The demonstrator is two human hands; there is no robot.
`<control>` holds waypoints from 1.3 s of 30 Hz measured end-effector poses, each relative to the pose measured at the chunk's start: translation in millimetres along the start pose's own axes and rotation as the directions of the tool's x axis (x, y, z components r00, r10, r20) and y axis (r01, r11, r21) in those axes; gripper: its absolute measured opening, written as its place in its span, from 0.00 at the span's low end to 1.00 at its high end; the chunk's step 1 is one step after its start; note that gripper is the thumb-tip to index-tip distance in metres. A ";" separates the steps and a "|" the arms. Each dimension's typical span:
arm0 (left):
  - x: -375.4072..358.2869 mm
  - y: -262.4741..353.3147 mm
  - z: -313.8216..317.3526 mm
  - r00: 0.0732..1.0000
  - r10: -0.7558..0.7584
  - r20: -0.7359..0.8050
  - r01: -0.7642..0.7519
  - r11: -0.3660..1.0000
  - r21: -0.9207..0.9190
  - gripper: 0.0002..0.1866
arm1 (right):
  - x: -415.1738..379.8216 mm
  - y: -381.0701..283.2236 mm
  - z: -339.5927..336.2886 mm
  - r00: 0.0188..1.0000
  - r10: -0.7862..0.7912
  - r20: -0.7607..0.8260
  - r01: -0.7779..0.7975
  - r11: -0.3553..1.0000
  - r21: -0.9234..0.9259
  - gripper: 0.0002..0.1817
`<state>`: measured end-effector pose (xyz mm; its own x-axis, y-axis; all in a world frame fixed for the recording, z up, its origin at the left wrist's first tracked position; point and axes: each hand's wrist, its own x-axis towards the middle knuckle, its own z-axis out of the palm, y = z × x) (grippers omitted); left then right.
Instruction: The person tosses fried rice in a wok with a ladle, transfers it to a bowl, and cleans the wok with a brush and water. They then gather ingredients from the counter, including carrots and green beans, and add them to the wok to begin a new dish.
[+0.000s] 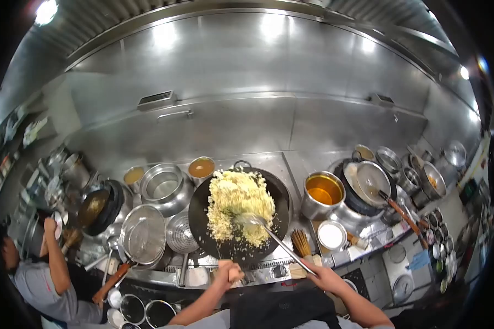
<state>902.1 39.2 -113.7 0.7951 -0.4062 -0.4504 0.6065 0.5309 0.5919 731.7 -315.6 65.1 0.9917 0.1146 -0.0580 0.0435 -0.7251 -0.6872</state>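
Note:
My left hand [228, 275] is closed at the near rim of a large black wok [202, 205], where its grip hides the handle. A heap of pale yellow fried rice [241, 192] spreads from the wok's middle up to its far side, with loose grains scattered on the dark surface. My right hand [327, 279] is wrapped round the long handle of a metal ladle [282, 245]. The ladle's bowl rests among the rice, partly covered, near some green bits.
Right of the wok stand a pot of orange liquid [324, 189], a bamboo brush [301, 241] and a container of white contents [332, 234]. On the left are a round mesh strainer [142, 233] and a perforated skimmer [182, 231]. A co-worker [49, 279] stands at far left.

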 end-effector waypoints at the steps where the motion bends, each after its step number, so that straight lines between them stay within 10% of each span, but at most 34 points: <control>1: 18.2 13.3 -1.5 0.995 -0.033 0.099 0.048 0.987 -0.150 0.04 | -3.6 -9.6 -13.9 0.999 -0.015 0.032 0.016 1.000 -0.018 0.34; 3: 72.9 39.4 10.4 0.990 -0.063 0.122 0.072 0.995 -0.072 0.06 | -11.2 -25.0 -24.6 0.949 0.262 0.175 -0.235 0.959 -0.157 0.34; 8: 53.5 -1.7 18.1 0.997 0.072 0.023 -0.065 0.976 -0.207 0.05 | 73.2 19.8 39.2 0.986 0.158 -0.058 -0.168 0.932 -0.321 0.31; 13: 5.1 -12.2 -29.3 1.000 0.013 -0.021 -0.012 0.998 0.066 0.05 | 10.4 -11.8 -11.9 0.994 -0.061 -0.091 0.046 0.987 -0.155 0.33; 17: 91.7 33.7 13.5 0.988 -0.031 0.151 0.055 0.985 -0.160 0.07 | 8.4 -25.9 -12.2 0.982 0.168 0.091 -0.136 0.948 -0.287 0.33; 25: -16.9 -33.5 -37.5 0.996 -0.066 0.068 0.066 0.998 -0.002 0.09 | 24.0 -16.7 1.3 0.997 -0.031 -0.074 0.018 0.985 -0.170 0.33; 27: 4.0 -13.9 -22.8 0.988 0.028 0.150 0.005 0.976 -0.216 0.07 | 2.6 -19.2 -21.6 0.995 -0.083 -0.053 0.073 0.983 -0.167 0.34; 29: 56.4 19.7 0.9 0.989 -0.029 0.146 0.055 0.982 -0.182 0.06 | -5.0 -26.7 -25.7 0.978 0.161 0.133 -0.139 0.978 -0.158 0.33; 35: 75.5 -23.6 11.1 0.998 0.044 0.040 -0.034 0.975 -0.221 0.08 | 100.4 10.4 56.9 0.989 0.133 -0.056 -0.143 0.958 -0.249 0.33; 37: 28.9 -34.0 -4.9 0.994 0.021 0.103 -0.006 0.990 -0.142 0.09 | 94.7 6.9 59.2 0.989 0.073 -0.129 -0.099 0.974 -0.205 0.34; 39: 17.3 -27.4 4.1 0.998 0.066 -0.016 -0.066 0.996 -0.051 0.10 | 84.2 21.0 64.3 0.912 -0.326 -0.250 0.315 0.945 -0.084 0.39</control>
<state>899.2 14.6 -134.9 0.8331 -0.3587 -0.4210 0.5516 0.5940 0.5856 808.4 -277.5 -0.7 0.9202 0.1709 0.3523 0.3637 -0.7064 -0.6072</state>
